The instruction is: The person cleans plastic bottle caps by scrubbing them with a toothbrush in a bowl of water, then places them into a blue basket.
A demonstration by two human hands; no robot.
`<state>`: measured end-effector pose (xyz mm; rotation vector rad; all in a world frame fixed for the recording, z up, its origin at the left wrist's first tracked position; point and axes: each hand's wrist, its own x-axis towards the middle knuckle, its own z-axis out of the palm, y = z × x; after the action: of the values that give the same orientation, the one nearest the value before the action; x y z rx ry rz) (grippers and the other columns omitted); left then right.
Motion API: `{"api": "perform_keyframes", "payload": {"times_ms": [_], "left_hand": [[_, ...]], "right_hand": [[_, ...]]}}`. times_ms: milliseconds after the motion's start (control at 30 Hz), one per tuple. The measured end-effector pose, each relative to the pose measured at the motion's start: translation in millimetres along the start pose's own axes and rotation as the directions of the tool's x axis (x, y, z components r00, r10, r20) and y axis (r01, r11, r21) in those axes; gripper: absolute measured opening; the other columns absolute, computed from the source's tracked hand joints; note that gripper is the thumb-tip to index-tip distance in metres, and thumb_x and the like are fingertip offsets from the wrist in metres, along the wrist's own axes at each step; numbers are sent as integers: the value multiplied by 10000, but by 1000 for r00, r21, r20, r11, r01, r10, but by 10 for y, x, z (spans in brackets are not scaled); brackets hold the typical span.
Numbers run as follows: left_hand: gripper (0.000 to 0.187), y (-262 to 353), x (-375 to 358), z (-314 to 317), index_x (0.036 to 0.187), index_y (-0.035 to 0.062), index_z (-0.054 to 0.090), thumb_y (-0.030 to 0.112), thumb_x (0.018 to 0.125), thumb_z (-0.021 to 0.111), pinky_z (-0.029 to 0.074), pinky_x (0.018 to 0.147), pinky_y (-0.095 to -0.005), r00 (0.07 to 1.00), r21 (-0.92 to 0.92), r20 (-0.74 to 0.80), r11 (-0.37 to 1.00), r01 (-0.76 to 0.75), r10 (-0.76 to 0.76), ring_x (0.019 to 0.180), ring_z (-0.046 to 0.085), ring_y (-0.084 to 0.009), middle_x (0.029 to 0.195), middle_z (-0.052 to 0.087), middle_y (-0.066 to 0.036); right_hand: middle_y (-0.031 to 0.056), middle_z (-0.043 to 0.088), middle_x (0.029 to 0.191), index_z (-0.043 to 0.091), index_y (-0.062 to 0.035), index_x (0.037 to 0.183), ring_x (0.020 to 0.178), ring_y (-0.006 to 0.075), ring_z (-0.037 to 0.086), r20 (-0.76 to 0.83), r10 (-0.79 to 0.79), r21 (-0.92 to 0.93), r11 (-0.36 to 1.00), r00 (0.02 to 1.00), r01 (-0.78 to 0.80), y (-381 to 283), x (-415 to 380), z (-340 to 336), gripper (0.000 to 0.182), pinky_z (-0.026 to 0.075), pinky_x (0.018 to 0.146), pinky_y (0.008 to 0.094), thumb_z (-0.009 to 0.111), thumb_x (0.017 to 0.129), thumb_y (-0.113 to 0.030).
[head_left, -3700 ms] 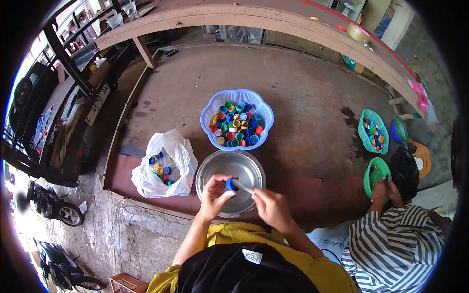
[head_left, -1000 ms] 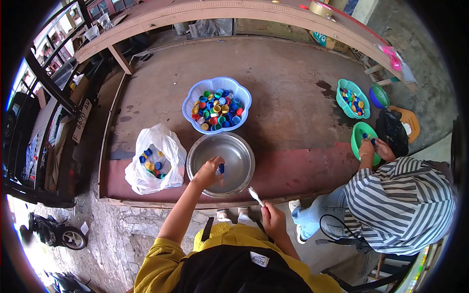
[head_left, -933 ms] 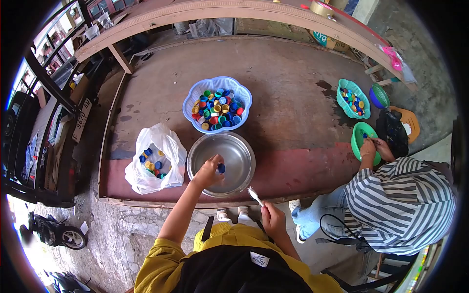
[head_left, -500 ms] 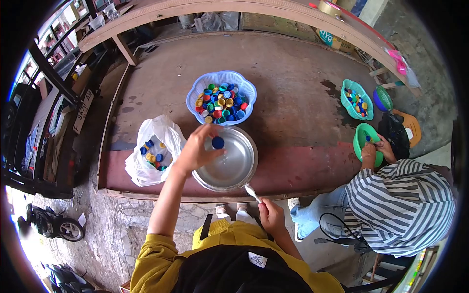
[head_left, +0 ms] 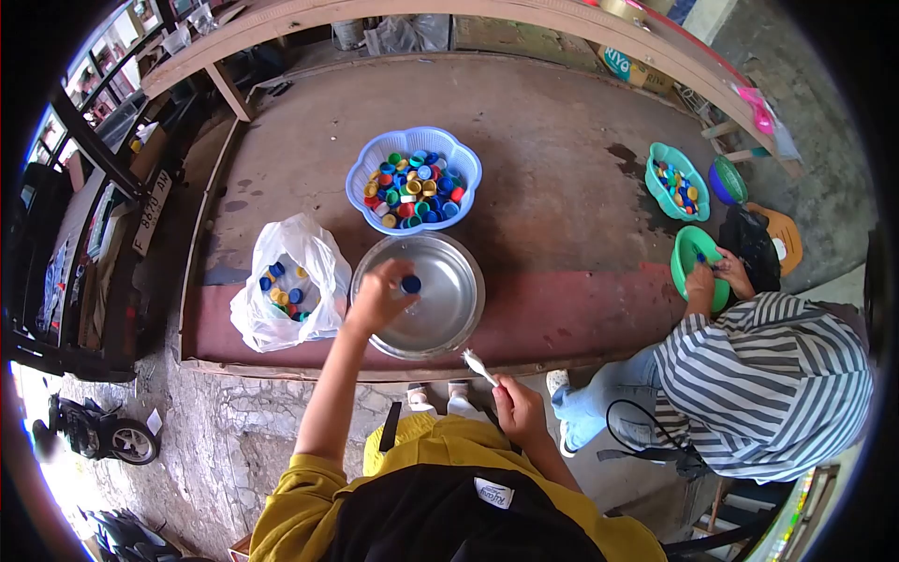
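Over a silver metal basin [head_left: 454,314], my left hand [head_left: 382,298] pinches a dark blue bottle cap [head_left: 410,284]. The basin seems to hold some clear water. My right hand [head_left: 520,409] grips the handle of a small white brush [head_left: 479,365], its bristles pointing up at the table's front edge. Behind the basin stands a blue flower-shaped basket [head_left: 361,178] heaped with colourful bottle caps [head_left: 417,190]. To the left of my left hand lies an open white plastic bag [head_left: 318,248] with several caps inside.
At right, a person in a striped top [head_left: 758,375] works with both hands in a green bowl [head_left: 684,258]. Behind that bowl is a teal basket [head_left: 658,195] of caps. A wooden beam [head_left: 393,17] crosses the table's far side.
The brush has moved away from the basin's rim, down to its right. My left hand still holds the blue cap over the basin, tilted differently. The whole view has shifted slightly.
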<state>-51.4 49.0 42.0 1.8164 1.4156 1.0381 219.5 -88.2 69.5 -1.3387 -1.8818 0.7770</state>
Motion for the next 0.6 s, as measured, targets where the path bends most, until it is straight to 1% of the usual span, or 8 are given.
{"api": "perform_keyframes", "payload": {"times_ms": [200,300,333,367,433,467,567,600], "left_hand": [[583,831,113,-404,1162,33,517,-1,633,758,485,854,-320,986,-181,-135,976,-122,98,952,628,-232,1012,644,-140],[724,495,33,-165,1276,40,427,-12,635,761,495,868,-324,1000,-89,-15,996,-24,23,962,622,-218,1044,632,-122],[805,40,-16,11,1325,59,380,-1,624,772,513,841,-340,990,91,137,995,33,-45,932,637,-254,1033,634,-134],[846,-164,-106,146,1347,68,355,16,618,781,522,824,-347,993,77,120,997,-23,14,918,645,-264,1013,641,-138],[846,19,-210,212,1347,69,348,31,624,785,524,818,-338,998,-121,-3,991,64,-65,931,643,-248,998,648,-135],[855,131,-243,220,1347,58,337,26,622,788,510,849,-333,993,-117,-36,988,105,-110,953,637,-242,1004,647,-133],[861,243,-323,208,1341,41,333,20,615,796,491,883,-327,993,-7,-120,1000,7,-8,973,629,-233,1003,647,-131],[849,285,-344,206,1330,35,342,25,615,799,492,875,-327,989,-75,-143,997,20,-30,967,632,-235,996,650,-131]], "right_hand": [[148,606,707,584,-15,955,566,282,599,-7,-16,24,1000,1000,16,-10,63,-9,144,451,502,354,530,872,-119],[154,620,741,575,-13,992,610,303,614,11,1,-2,1000,1000,-1,-16,106,22,163,469,539,370,521,878,-116],[162,627,774,570,-14,1022,645,313,621,25,14,-25,1000,1000,-14,-9,108,49,180,478,565,374,516,881,-115],[169,634,807,564,-15,1051,679,324,629,40,22,-50,999,999,-20,10,128,53,200,487,592,379,512,885,-113],[182,631,906,535,-26,1134,757,343,627,-79,-22,-4,1000,997,22,83,195,100,257,492,653,386,500,891,-100],[189,629,956,521,-31,1176,795,352,626,-133,-30,20,999,991,33,94,179,118,290,494,684,390,494,894,-93],[213,601,1061,452,3,1261,870,356,613,-106,-55,22,998,993,58,-17,316,62,349,467,766,362,439,924,-85],[191,611,957,462,-48,1288,783,339,610,-119,-129,-18,992,984,127,-31,384,91,379,472,699,357,443,909,-52]]}}
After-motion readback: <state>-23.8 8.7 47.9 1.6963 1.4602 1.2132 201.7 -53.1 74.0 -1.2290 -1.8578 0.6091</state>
